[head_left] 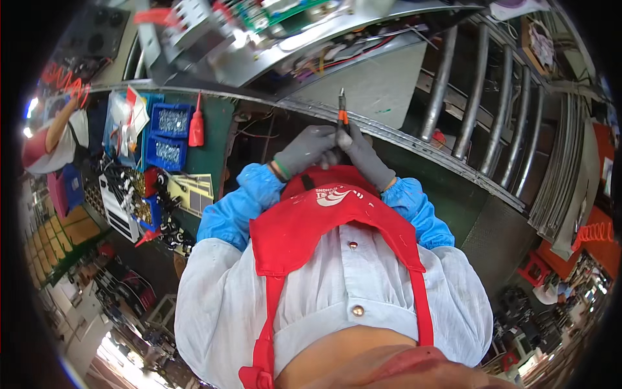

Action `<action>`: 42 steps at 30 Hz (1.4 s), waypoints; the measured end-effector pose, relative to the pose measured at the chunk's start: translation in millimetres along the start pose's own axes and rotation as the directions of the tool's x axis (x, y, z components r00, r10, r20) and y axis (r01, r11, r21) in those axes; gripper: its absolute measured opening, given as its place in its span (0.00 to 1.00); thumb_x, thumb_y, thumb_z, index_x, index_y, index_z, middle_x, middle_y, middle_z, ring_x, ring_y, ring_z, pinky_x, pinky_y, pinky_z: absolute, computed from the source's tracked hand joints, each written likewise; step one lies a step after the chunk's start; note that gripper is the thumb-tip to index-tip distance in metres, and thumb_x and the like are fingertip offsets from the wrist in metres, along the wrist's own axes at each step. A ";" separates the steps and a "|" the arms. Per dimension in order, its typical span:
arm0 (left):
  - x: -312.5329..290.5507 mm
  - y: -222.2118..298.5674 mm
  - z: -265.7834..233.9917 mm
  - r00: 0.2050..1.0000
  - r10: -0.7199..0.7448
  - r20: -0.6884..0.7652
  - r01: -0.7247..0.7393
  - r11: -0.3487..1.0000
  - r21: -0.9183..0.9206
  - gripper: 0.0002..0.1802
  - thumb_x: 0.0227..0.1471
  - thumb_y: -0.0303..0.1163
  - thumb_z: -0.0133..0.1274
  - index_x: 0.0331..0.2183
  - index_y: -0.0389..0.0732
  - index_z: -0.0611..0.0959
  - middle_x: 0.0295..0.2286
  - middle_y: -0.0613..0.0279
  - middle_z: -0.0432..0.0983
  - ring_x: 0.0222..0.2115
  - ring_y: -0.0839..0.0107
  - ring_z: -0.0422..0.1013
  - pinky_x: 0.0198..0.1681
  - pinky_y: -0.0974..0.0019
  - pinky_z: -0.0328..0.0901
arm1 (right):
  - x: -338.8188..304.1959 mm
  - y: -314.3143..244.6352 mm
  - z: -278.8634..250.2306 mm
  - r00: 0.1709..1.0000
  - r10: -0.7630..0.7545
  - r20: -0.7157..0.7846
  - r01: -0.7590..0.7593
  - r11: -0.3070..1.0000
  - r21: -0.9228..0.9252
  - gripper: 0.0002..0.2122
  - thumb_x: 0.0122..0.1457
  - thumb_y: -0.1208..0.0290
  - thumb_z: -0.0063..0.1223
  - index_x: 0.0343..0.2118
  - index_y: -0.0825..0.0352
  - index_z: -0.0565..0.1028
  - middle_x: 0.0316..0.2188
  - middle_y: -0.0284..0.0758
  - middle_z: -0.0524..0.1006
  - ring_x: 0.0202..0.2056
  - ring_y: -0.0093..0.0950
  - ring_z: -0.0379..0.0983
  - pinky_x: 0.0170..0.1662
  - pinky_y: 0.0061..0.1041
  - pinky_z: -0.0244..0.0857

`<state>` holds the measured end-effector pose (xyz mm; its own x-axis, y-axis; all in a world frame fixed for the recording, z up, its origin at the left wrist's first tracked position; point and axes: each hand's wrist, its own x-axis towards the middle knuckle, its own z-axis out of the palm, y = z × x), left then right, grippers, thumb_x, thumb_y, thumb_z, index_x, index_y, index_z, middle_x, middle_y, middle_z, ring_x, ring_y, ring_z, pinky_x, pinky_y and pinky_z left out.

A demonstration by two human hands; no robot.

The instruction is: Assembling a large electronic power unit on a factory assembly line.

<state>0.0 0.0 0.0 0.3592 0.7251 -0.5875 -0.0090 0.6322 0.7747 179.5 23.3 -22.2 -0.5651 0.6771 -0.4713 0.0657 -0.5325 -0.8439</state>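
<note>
A pair of pliers (343,109) with dark metal jaws and orange-and-black handles points upward, away from my body. My right hand (368,155), in a grey glove, is closed round the handles. Close beside it, my grey-gloved left hand (306,149) has its fingers curled in towards the handles. What those left fingers grip, if anything, is hidden. Both hands are in front of my red apron (337,201), with blue sleeve covers on both forearms. Past the jaws lies a metal conveyor edge with a pale flat board (363,87).
Metal rollers (473,91) run off to the right. On the left, a green bench carries blue bins (170,121) of small metal parts, a red bottle (197,123) and black cables. A metal chassis with a green circuit board (275,13) stands ahead. Another person's arm (61,123) shows far left.
</note>
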 end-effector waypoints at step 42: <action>389.7 27.5 83.4 0.700 0.711 0.068 0.314 -0.221 -0.923 0.16 0.59 0.45 0.40 0.33 0.47 0.78 0.19 0.71 0.63 0.18 0.76 0.62 0.25 0.68 0.61 | 127.8 -120.4 -249.3 0.939 0.042 0.341 -0.331 0.380 0.864 0.21 0.59 0.57 0.43 0.46 0.71 0.67 0.45 0.47 0.67 0.38 0.37 0.64 0.38 0.33 0.62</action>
<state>217.6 277.2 -188.2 0.3086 0.9385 0.1552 -0.7464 0.3400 -0.5720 304.3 300.6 -44.8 -0.8087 0.4401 -0.3904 -0.4984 -0.8650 0.0573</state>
